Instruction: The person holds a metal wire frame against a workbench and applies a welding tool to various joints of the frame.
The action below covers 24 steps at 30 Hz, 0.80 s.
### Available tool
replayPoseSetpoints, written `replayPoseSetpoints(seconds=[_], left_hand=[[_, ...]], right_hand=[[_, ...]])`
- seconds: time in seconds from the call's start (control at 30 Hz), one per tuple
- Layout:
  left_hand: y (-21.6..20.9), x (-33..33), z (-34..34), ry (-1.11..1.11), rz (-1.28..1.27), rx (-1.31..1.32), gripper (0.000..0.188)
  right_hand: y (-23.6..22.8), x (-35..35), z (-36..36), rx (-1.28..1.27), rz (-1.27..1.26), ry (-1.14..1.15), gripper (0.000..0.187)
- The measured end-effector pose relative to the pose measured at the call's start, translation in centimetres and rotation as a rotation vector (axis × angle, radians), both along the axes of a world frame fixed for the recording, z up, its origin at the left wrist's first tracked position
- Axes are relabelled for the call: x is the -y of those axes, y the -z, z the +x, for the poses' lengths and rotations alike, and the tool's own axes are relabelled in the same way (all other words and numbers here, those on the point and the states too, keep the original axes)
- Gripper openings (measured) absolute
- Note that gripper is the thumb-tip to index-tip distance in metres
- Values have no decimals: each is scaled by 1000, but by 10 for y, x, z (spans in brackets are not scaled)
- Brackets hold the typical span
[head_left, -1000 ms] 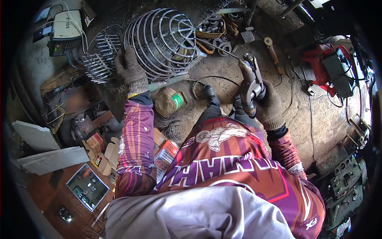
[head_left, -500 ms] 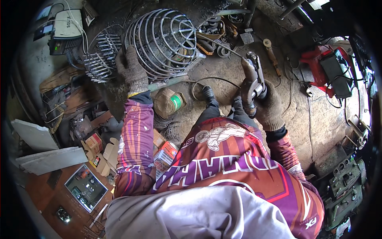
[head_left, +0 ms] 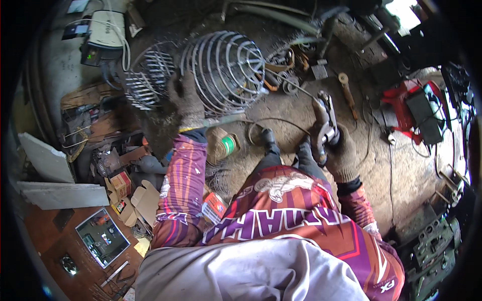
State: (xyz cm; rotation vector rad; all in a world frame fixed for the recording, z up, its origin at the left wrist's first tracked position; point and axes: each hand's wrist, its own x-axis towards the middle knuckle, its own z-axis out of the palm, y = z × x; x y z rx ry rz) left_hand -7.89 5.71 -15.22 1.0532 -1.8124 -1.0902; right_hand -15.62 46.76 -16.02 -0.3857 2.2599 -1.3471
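Up and left of centre lies a domed cage of bent metal rods (head_left: pixel 228 72) on its side. My left hand (head_left: pixel 190 103), in a knitted work glove, is at the cage's near left rim and seems closed on it; its fingertips are partly blurred. In my gloved right hand (head_left: pixel 342 155) is a welding electrode holder (head_left: pixel 324 125) with shiny metal jaws. A thin rod (head_left: pixel 293 83) runs from its jaws toward the cage's right side. Left of my left hand rests a grate of short metal bars (head_left: pixel 145 83).
A welding machine (head_left: pixel 105 32) stands at the far left, and a red frame (head_left: pixel 406 108) at the right. A grinder-like tool (head_left: pixel 346 93) lies on the floor beyond my right hand. A green-labelled roll (head_left: pixel 227 145) sits near my left wrist. Cardboard boxes (head_left: pixel 143 200) are lower left.
The view has tilted, so most of the scene sits lower and farther right. Both hands keep about the same places at the cage and on the electrode holder.
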Motion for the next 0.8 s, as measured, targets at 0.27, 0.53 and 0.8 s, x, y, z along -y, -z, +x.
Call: replayPoseSetpoints(seconds=[0.27,0.53,0.8], left_hand=[[4,5,3,54,39,-13,59],[14,9,0,76,114,-114,65],[25,17,-5,92,-14,-54,62]], right_hand=[[1,-1,0,7,-35,47,54],[4,-9,3,-3,-57,120,51],[-8,-14,9,72,-238,133,50]])
